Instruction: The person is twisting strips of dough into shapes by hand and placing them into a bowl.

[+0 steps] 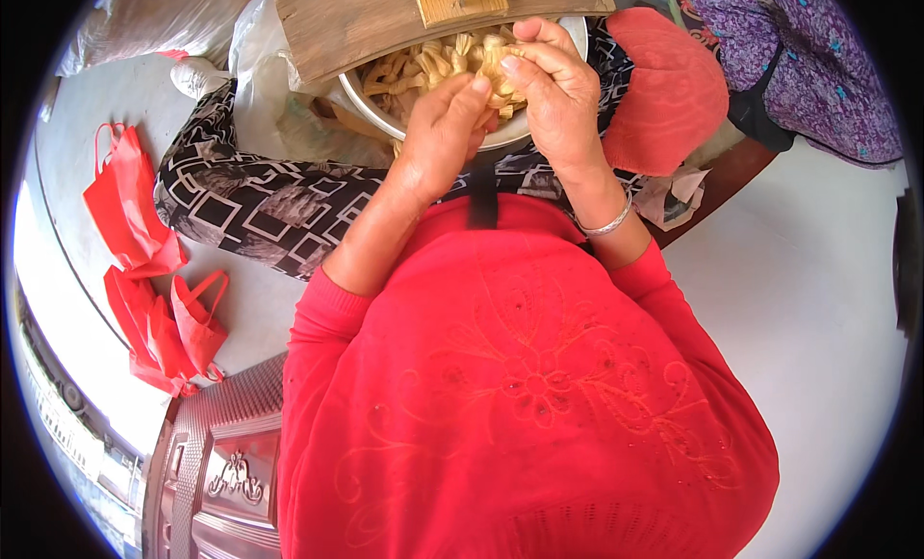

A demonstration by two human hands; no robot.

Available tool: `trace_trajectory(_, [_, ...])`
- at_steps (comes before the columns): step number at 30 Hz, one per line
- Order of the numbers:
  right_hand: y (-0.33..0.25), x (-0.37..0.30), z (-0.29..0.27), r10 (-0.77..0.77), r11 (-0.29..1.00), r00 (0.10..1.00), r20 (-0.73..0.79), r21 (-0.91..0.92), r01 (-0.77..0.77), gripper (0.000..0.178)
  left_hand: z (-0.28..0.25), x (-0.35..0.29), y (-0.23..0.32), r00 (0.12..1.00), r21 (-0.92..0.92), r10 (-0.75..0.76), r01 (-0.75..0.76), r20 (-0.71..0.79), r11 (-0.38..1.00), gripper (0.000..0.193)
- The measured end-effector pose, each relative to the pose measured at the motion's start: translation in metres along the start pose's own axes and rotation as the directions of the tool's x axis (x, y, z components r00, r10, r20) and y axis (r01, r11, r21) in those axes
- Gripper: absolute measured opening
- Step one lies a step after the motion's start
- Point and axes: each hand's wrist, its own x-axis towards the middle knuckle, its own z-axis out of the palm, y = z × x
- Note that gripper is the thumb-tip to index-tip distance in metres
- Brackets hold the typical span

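Over a white basin (pixel 371 114) between my legs, both hands meet at a pale yellow strip (pixel 495 66) that looks like folded tofu skin. My left hand (pixel 441 126) pinches its near-left side between thumb and fingers. On the other side, my right hand (pixel 558 89) grips it with thumb and bent forefinger. Many similar yellow-tan knotted pieces (pixel 409 70) fill the basin below. My fingers hide part of the strip. A wooden board (pixel 351 25) lies across the far side of the basin and covers some of the pieces.
Clear plastic bags (pixel 258 73) lie left of the basin. Red bags (pixel 135 208) rest on the floor farther left. To the right are a red plush cushion (pixel 666 92) and purple patterned cloth (pixel 828 63). A dark panelled door (pixel 231 477) stands at lower left.
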Motion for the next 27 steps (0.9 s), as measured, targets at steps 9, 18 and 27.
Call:
trace_trajectory(9, [-0.002, 0.009, -0.048, 0.144, 0.983, 0.978, 0.148, -0.139, -0.124, 0.028, -0.023, -0.026, -0.006, 0.819, 0.935, 0.561, -0.280, 0.116, 0.215, 0.011])
trace_trajectory(18, [-0.022, 0.008, -0.044, 0.221, 0.700, 0.739, 0.636, -0.631, 0.334, 0.025, -0.024, -0.007, 0.008, 0.724, 0.891, 0.532, -0.428, 0.438, -0.151, 0.009])
trace_trajectory(27, [-0.024, 0.005, -0.031, -0.170, 0.604, 0.786, 0.594, -0.568, 0.559, 0.022, -0.024, -0.014, 0.006, 0.825, 0.880, 0.467, -0.440, 0.317, 0.180, 0.015])
